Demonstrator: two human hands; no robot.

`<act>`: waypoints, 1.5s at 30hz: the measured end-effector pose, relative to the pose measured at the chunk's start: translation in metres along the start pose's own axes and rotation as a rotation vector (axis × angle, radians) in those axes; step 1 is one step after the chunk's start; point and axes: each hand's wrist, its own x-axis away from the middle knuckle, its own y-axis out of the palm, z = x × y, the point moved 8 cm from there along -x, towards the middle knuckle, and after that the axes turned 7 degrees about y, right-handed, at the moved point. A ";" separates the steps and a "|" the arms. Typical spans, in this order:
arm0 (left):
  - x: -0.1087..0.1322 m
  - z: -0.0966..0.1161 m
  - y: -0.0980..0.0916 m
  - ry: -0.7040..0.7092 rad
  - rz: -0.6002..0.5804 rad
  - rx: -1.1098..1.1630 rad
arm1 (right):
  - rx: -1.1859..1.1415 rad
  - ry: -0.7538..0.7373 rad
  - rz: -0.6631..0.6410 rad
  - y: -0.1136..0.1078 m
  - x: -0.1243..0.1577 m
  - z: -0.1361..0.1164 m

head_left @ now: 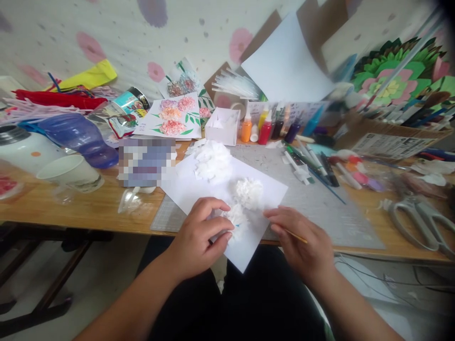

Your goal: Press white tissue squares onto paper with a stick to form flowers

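Three fluffy white paper flowers lie on a white sheet of paper (185, 182) turned cornerwise at the table's edge. The largest flower (213, 162) is at the back, a smaller flower (248, 192) is in the middle, and the nearest flower (236, 219) has a small blue spot. My left hand (202, 227) curls at the left side of that nearest flower, thumb and fingertips closed on its edge. To its right, my right hand (302, 237) grips a thin wooden stick (297, 236); its working end is hidden by the fingers.
A grey cutting mat (320, 213) lies beneath the paper. Colour bottles (265, 130), a small white box (222, 127) and a flower picture (174, 116) stand behind. Pens (314, 161) and large scissors (417, 222) lie right; a paper cup (71, 173) stands left.
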 end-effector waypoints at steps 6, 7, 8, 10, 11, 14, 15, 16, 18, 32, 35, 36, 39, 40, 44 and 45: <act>-0.001 0.000 -0.001 0.001 0.013 -0.008 | 0.044 -0.034 -0.052 0.012 0.003 -0.006; -0.001 0.000 -0.001 0.002 0.016 -0.009 | 0.051 -0.029 -0.045 0.013 0.004 -0.006; -0.001 0.000 -0.002 0.005 0.019 -0.011 | 0.049 -0.018 -0.041 0.012 0.004 -0.004; -0.001 0.000 -0.002 0.010 0.017 -0.013 | 0.017 0.035 -0.037 0.009 0.002 0.002; -0.001 0.000 -0.002 0.010 0.014 -0.011 | -0.015 0.080 -0.028 0.006 -0.001 0.008; -0.001 0.000 -0.001 0.013 0.010 0.002 | -0.170 0.249 0.037 -0.006 -0.013 0.033; -0.001 0.000 -0.001 0.013 0.011 0.009 | -0.225 0.292 0.037 -0.008 -0.018 0.041; -0.001 0.000 -0.001 0.014 0.013 0.015 | -0.264 0.327 -0.002 -0.005 -0.023 0.047; -0.001 0.000 0.000 0.014 0.013 0.020 | -0.333 0.340 -0.096 0.002 -0.033 0.053; -0.002 0.000 0.000 0.031 0.010 0.027 | -0.784 0.363 -0.105 0.003 -0.034 0.044; -0.002 0.000 0.000 0.031 0.008 0.024 | -1.029 0.405 -0.186 0.013 -0.031 0.030; -0.002 0.000 0.000 0.028 0.008 0.022 | -1.075 0.422 -0.214 0.017 -0.031 0.025; -0.002 0.000 0.000 0.021 0.005 0.019 | -1.195 0.458 -0.239 0.024 -0.031 0.013; -0.001 0.000 0.000 0.020 0.005 0.020 | -1.212 0.460 -0.241 0.025 -0.031 0.010; -0.001 0.001 -0.002 0.015 0.000 0.026 | -0.969 0.423 -0.193 0.025 -0.029 0.009; -0.001 0.001 -0.002 0.016 -0.006 0.032 | -0.862 0.404 -0.173 0.024 -0.027 0.009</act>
